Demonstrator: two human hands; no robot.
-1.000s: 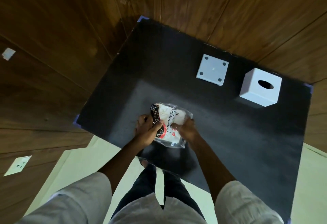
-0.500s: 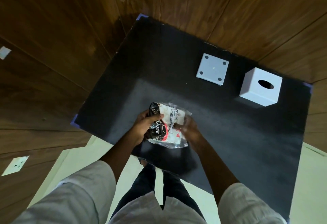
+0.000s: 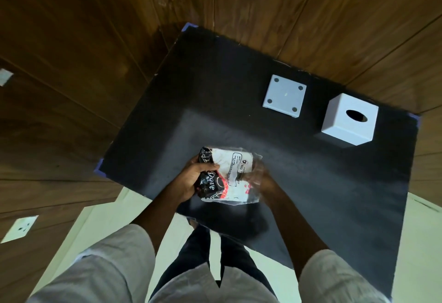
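Observation:
A clear plastic packet (image 3: 230, 175) with white, black and red contents sits between both hands, just above the near part of the black table mat (image 3: 311, 183). My left hand (image 3: 191, 179) grips its dark left end, thumb over the top. My right hand (image 3: 263, 180) holds the packet's right side from behind the clear film, so its fingers are partly hidden. A white cube-shaped tissue box (image 3: 349, 120) with an oval hole stands at the far right. Left of the cube lies a flat white square plate (image 3: 284, 95) with a dark dot near each corner.
Wooden wall panels (image 3: 215, 3) border the mat on the far and left sides. A white wall socket (image 3: 20, 228) sits low on the left. Pale floor (image 3: 100, 226) shows below the mat's near edge, with my legs and sleeves at the bottom.
My left hand has slid from the packet's lower left edge up over its dark end and now grips it. The packet has turned slightly; my right hand stays at its right side.

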